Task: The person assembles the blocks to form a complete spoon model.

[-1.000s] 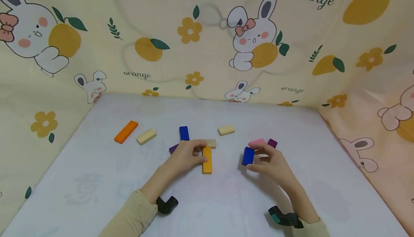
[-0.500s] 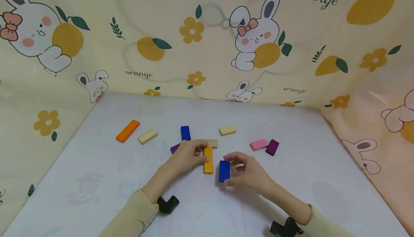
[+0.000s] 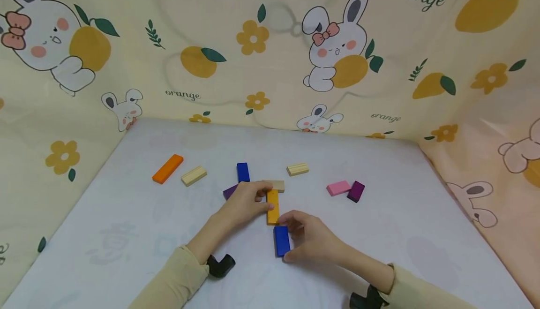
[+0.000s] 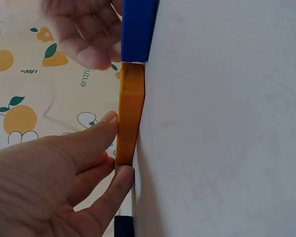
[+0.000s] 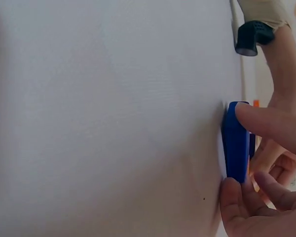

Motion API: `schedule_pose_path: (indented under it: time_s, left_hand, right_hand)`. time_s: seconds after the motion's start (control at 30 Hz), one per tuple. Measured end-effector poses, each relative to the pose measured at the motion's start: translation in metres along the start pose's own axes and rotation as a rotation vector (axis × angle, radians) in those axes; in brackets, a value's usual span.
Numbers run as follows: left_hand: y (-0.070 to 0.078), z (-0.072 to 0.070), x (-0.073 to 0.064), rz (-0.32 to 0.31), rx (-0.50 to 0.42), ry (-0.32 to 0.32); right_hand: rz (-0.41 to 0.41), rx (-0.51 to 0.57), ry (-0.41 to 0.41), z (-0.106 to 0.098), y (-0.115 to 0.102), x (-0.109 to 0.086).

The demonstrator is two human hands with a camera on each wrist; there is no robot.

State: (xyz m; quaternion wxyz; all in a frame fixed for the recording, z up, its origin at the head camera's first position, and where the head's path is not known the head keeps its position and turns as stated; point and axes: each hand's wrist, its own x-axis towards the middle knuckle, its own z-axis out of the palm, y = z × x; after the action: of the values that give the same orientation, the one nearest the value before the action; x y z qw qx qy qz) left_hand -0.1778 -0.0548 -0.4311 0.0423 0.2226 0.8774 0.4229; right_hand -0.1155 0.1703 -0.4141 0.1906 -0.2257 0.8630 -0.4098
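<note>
Shifted left and nearer, a blue block (image 3: 281,241) sits in the right hand (image 3: 314,239) — fingers clamped on its ends. The left hand (image 3: 243,205) pinches a yellow block (image 3: 273,214).

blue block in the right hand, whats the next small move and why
Probably nudge the blue block slightly left: it lies at the near end of the yellow block but sits a little right of its line, while the left hand touches the yellow block.

2 sleeved arms (image 3: 204,235), left hand (image 3: 243,202) farther forward than right hand (image 3: 312,238), fingers (image 3: 294,215) bent
</note>
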Motion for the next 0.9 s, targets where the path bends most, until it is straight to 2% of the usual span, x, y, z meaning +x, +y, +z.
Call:
schedule_pose_path:
  time_s: [0.13,0.4,0.9]
  left_hand:
    - [0.0000,0.0005,0.0004,0.001,0.001,0.003]
    - [0.0023,0.0002,0.0000,0.003,-0.001,0.010]
    - [0.0014,-0.0001,-0.0016,0.007,-0.011,0.011]
  right_hand:
    - [-0.031,-0.017,0.032,0.0035,0.0015,0.0026]
    - [-0.048,0.020,0.097,0.0089,0.0018,0.0051]
    - [-0.015,0.030,0.084,0.0094,-0.0020,0.0089]
